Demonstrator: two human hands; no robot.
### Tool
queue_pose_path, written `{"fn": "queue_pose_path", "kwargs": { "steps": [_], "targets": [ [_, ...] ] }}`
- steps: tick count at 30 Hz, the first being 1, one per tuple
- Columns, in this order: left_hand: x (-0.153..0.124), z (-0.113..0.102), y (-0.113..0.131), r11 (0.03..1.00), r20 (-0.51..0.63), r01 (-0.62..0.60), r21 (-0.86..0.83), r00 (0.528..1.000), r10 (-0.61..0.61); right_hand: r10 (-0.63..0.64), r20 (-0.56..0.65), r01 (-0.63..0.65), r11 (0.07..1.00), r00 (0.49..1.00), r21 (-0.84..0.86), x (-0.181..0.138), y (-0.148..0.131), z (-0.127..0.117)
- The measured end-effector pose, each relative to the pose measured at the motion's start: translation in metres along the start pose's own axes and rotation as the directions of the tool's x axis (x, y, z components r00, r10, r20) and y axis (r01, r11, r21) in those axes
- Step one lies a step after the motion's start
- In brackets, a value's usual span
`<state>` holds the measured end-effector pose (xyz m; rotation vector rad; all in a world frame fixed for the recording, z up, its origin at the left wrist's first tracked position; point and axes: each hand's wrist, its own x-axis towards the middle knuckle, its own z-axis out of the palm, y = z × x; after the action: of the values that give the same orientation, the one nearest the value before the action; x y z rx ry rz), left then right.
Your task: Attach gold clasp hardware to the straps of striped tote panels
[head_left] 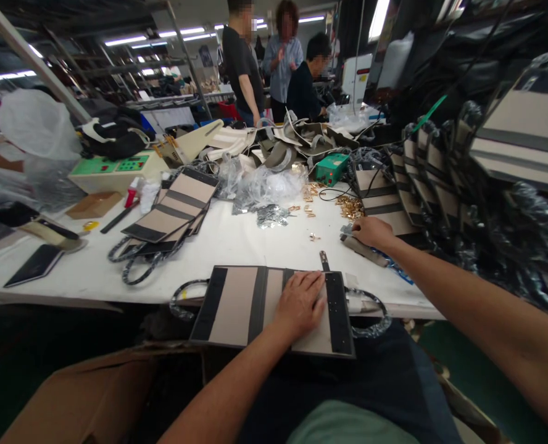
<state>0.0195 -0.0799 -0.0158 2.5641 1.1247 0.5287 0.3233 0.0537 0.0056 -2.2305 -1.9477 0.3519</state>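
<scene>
A flat, opened-out handbag panel [241,305] lies at the table's front edge, beige with dark bands and a row of small holes on the right. Handles [376,314] wrapped in clear film stick out at both sides. A short strap with a metal fitting [324,260] projects from its far edge. My left hand [302,302] rests flat on the panel, fingers stretched out. To the right, my right hand [371,233] is closed at small grey pieces [346,229] beside a rolled grey-brown piece [364,251]. Whatever its fingertips pinch is hidden.
Gold-coloured fittings [349,208] and silver metal pieces [273,216] lie across the white table [237,237]. Stacked bag panels [172,206] stand left, more panels [408,185] right. A green box [332,169] with a cable sits behind. Several people are farther back.
</scene>
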Motion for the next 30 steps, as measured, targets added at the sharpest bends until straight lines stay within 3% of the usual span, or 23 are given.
{"fn": "queue_pose_path", "kwargs": {
  "steps": [6, 9, 12, 15, 20, 30],
  "targets": [
    [0.0, 0.001, -0.001, 1.0, -0.014, -0.016, -0.016, 1.0, 0.016, -0.008, -0.092, 0.021, 0.989, 0.996, 0.147, -0.014, -0.004, -0.021],
    [0.0, 0.001, -0.001, 1.0, -0.021, -0.016, -0.019, 1.0, 0.015, -0.081, -0.069, 0.096, 0.965, 0.994, 0.246, -0.036, -0.019, -0.031],
    [0.001, 0.001, 0.0, 1.0, -0.026, -0.014, -0.02, 1.0, 0.014, -0.23, 0.118, 0.171, 0.911, 0.966, 0.375, -0.07, -0.039, -0.027],
    [0.001, 0.0, 0.0, 1.0, -0.032, -0.016, -0.024, 0.999, 0.015, -0.377, 0.299, 0.203, 0.853, 0.877, 0.481, -0.1, -0.054, -0.012],
    [0.001, -0.001, 0.0, 0.999, -0.026, -0.014, -0.04, 1.0, 0.013, -0.377, 0.278, 0.229, 0.865, 0.883, 0.447, -0.115, -0.061, 0.005],
    [0.0, 0.002, -0.001, 0.997, -0.051, -0.034, -0.075, 0.998, 0.03, -0.315, 0.205, 0.249, 0.924, 0.927, 0.291, -0.117, -0.066, 0.008]
  ]
}}
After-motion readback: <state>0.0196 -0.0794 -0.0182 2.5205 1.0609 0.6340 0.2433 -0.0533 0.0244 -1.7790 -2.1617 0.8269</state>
